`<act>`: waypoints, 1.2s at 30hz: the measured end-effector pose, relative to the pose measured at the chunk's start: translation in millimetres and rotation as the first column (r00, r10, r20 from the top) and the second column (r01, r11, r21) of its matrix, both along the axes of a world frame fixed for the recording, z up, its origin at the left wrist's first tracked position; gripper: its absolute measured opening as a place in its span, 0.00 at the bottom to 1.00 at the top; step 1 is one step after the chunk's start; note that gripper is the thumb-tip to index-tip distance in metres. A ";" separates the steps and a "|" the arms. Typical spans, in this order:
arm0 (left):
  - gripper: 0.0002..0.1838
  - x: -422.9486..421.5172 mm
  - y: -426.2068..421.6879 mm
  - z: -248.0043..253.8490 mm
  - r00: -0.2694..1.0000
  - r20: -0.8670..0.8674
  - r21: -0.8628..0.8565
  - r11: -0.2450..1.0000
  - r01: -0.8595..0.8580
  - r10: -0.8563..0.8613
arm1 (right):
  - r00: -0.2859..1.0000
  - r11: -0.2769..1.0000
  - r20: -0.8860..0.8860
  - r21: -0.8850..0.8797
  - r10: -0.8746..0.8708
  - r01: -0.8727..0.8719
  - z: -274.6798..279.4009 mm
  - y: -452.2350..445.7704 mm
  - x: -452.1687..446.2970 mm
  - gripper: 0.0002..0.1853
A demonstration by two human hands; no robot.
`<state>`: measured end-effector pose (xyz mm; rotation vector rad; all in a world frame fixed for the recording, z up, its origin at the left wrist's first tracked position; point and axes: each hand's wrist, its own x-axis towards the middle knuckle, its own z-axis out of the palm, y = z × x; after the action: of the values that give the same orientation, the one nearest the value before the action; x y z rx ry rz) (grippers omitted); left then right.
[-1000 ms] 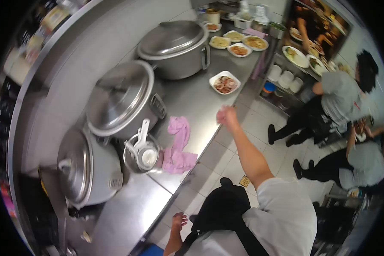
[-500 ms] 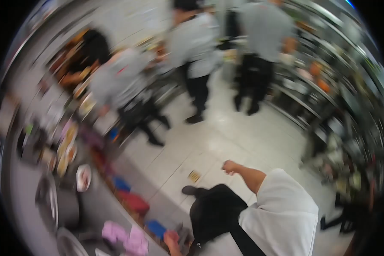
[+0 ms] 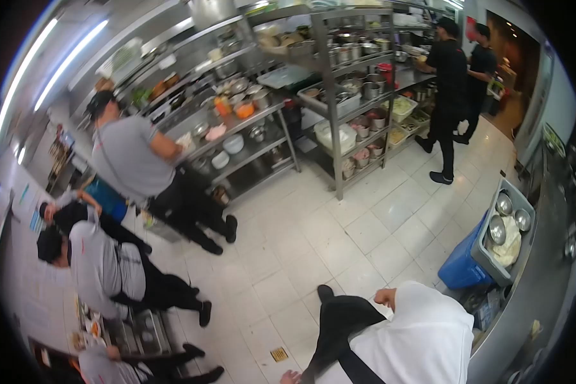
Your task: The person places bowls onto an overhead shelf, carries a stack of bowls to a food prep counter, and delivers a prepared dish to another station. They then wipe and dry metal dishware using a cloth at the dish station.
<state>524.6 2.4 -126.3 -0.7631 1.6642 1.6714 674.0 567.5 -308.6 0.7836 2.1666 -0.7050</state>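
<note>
My right hand is near my white sleeve, above the tiled floor; its fingers look curled, but they are too small and partly hidden to tell what, if anything, is in them. Low in the view, my left hand shows only in part at the bottom edge, beside my black apron. Neither hand touches a counter. A small yellowish floor drain lies just up and left of my left hand.
Several people stand around, among them one in grey at a steel counter and one in black. A steel rack holds pots. At right, a grey tub with bowls sits by a blue bin and a steel counter.
The view has swung right, away from the counter with large pots and plated food, to the racks and tub. My right arm, stretched out before, is now drawn in close to my body.
</note>
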 end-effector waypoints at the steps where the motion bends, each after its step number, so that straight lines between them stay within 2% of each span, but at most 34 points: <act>1: 0.25 -17.5 14.4 0.5 0.999 0.012 -0.016 0.999 0.030 -0.030 | 1.000 0.999 0.008 -0.044 -0.008 0.009 23.9 4.9 17.6 0.14; 3: 0.25 -63.8 33.4 -1.0 0.996 -0.008 -0.078 0.993 0.089 -0.090 | 0.999 0.991 0.016 -0.127 -0.032 0.034 57.4 16.1 45.4 0.12; 4: 0.25 -92.0 37.9 3.7 0.992 -0.038 -0.123 0.986 0.115 -0.120 | 0.999 0.985 0.019 -0.166 -0.046 0.048 98.3 20.2 28.7 0.11; 5: 0.25 -122.1 49.5 5.9 0.986 -0.064 -0.168 0.976 0.141 -0.154 | 0.994 0.978 -0.011 -0.184 -0.107 0.103 114.2 24.3 18.8 0.11; 6: 0.25 -149.6 64.8 -2.1 0.979 -0.069 -0.165 0.970 0.177 -0.191 | 0.985 0.967 -0.040 -0.200 -0.167 0.156 131.4 28.7 -2.7 0.11; 7: 0.25 -176.0 77.9 -13.9 0.988 -0.014 -0.076 0.985 0.155 -0.157 | 0.973 0.955 -0.068 -0.217 -0.221 0.202 141.5 35.7 -29.4 0.11; 8: 0.24 -198.7 91.4 -26.3 0.992 0.048 0.013 0.993 0.120 -0.120 | 0.902 0.873 -0.029 -0.267 -0.431 0.409 140.9 40.3 -55.9 0.12; 9: 0.23 -213.5 106.3 -38.0 0.961 -0.006 -0.087 0.957 0.275 -0.277 | 0.793 0.750 0.024 -0.310 -0.609 0.585 142.3 42.5 -84.6 0.13; 11: 0.22 -221.3 133.3 -42.4 0.830 -0.056 -0.305 0.801 0.515 -0.555 | 0.840 0.791 -0.030 -0.357 -0.542 0.497 160.1 45.3 -139.1 0.13; 12: 0.20 -229.0 163.3 -56.8 0.950 0.072 -0.066 0.949 0.309 -0.304 | 0.917 0.869 -0.009 -0.322 -0.400 0.376 154.9 55.2 -171.6 0.13; 13: 0.20 -226.2 192.4 -53.4 0.926 0.031 -0.081 0.922 0.379 -0.377 | 0.971 0.927 0.026 -0.295 -0.236 0.233 143.4 60.6 -199.4 0.13; 14: 0.14 -222.4 250.0 -5.7 0.889 0.160 -0.179 0.873 0.454 -0.429 | 0.966 0.909 0.020 -0.335 -0.257 0.249 150.6 64.8 -221.0 0.14; 15: 0.14 -225.0 279.9 -3.4 0.847 0.196 -0.150 0.839 0.524 -0.494 | 0.963 0.892 0.016 -0.374 -0.268 0.254 160.7 74.9 -240.5 0.14; 17: 0.13 -210.9 363.7 49.0 0.833 0.004 -0.081 0.830 0.552 -0.554 | 0.908 0.849 -0.199 -0.470 -0.369 0.242 174.4 93.2 -273.3 0.13; 18: 0.12 -204.5 397.1 68.5 0.839 -0.073 0.001 0.842 0.540 -0.539 | 0.896 0.834 -0.218 -0.496 -0.388 0.240 176.8 102.8 -290.2 0.12; 19: 0.14 -202.1 421.8 85.3 0.803 -0.128 0.079 0.801 0.594 -0.582 | 0.889 0.824 -0.238 -0.521 -0.390 0.222 177.1 116.6 -310.0 0.12; 21: 0.18 -206.8 445.0 117.8 0.498 -0.361 -0.037 0.546 0.837 -0.788 | 0.905 0.836 -0.236 -0.513 -0.354 0.193 165.4 137.4 -343.9 0.10; 23: 0.21 -223.3 438.7 119.7 0.431 -0.415 -0.117 0.516 0.848 -0.802 | 0.969 0.910 -0.172 -0.403 -0.180 0.098 138.6 160.5 -367.1 0.10; 24: 0.23 -237.7 422.6 114.4 0.372 -0.430 -0.177 0.481 0.859 -0.823 | 0.977 0.920 -0.126 -0.376 -0.170 0.111 140.2 168.0 -383.0 0.09; 25: 0.23 -254.9 394.8 92.2 0.626 -0.476 -0.003 0.713 0.701 -0.618 | 0.980 0.924 -0.076 -0.353 -0.182 0.144 146.0 169.7 -390.3 0.09; 26: 0.23 -260.7 363.9 73.0 0.812 -0.465 0.180 0.860 0.477 -0.353 | 0.979 0.927 -0.018 -0.323 -0.205 0.188 149.0 165.6 -389.2 0.09; 27: 0.21 -270.0 347.6 110.7 0.968 -0.236 0.145 0.982 0.125 -0.089 | 0.956 0.873 -0.041 -0.421 -0.289 0.246 147.5 160.0 -389.8 0.09; 28: 0.16 -278.9 316.8 101.8 0.980 -0.164 0.023 0.993 -0.113 0.115 | 0.921 0.801 -0.057 -0.517 -0.384 0.302 142.5 155.1 -388.5 0.08; 29: 0.12 -277.6 277.2 64.4 0.954 -0.204 -0.088 0.966 -0.242 0.220 | 0.874 0.716 -0.068 -0.606 -0.481 0.347 138.7 153.8 -384.5 0.08; 30: 0.12 -275.1 233.5 27.6 0.949 -0.195 -0.246 0.924 -0.294 0.250 | 0.883 0.725 -0.082 -0.607 -0.463 0.324 137.5 147.9 -380.5 0.08; 31: 0.18 -268.2 200.5 6.1 0.983 -0.129 -0.555 0.812 -0.182 0.132 | 0.890 0.734 -0.100 -0.610 -0.444 0.298 135.6 140.7 -376.7 0.08; 32: 0.23 -257.9 162.1 -24.2 0.997 -0.048 -0.728 0.685 0.008 -0.062 | 0.903 0.746 -0.072 -0.592 -0.425 0.304 133.6 134.9 -371.2 0.08; 33: 0.24 -245.0 126.4 -50.5 0.913 0.135 -0.804 0.496 0.328 -0.384 | 0.900 0.724 -0.064 -0.619 -0.432 0.304 138.0 129.6 -362.8 0.08; 34: 0.24 -243.4 122.1 -47.2 0.953 0.260 -0.734 0.610 0.298 -0.154 | 0.887 0.725 -0.035 -0.591 -0.461 0.354 135.7 121.0 -354.1 0.08; 36: 0.23 -239.9 117.5 -35.3 0.757 0.333 -0.551 0.536 0.640 -0.562 | 0.860 0.724 -0.001 -0.539 -0.511 0.430 139.4 108.9 -336.9 0.07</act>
<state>284.7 119.9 -161.6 -0.4547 2.1132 0.5321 337.1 676.4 -169.2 1.0106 1.7489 -1.5913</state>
